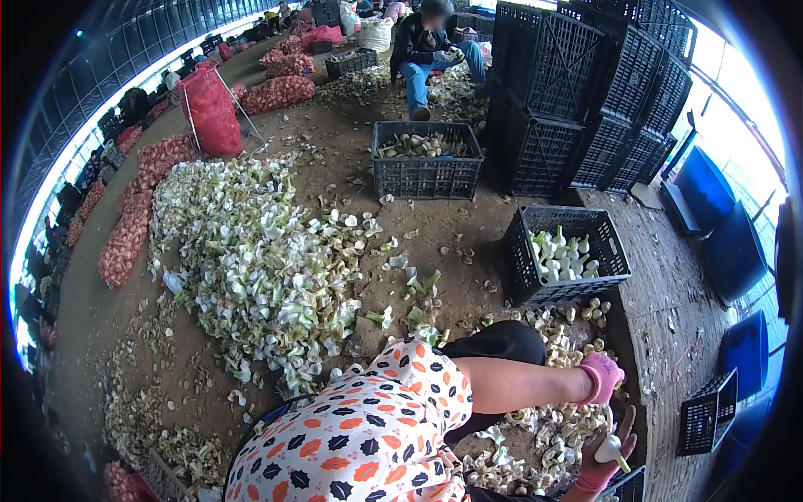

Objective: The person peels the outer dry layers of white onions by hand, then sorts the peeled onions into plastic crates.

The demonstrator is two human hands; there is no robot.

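My left hand (601, 378), in a pink glove, is closed above the pile of garlic at the right; what its fingers hold, if anything, is hidden. Lower down, my right hand (599, 458) has pink around the wrist and palm. A white garlic bulb (610, 449) with a short green stem rests in its grip, with some fingers extended. Loose garlic bulbs (562, 353) and peelings lie beneath and around both hands. Beyond my left hand stands a black crate (577, 292) containing peeled white bulbs with stems.
Leaf scraps (259, 259) form a large heap at left. Another black crate (427, 180) holds bulbs farther out. Stacked black crates (552, 84) rise at the upper right, near a seated person (418, 50). Red net sacks (125, 238) line the left; blue bins (736, 251) stand right.
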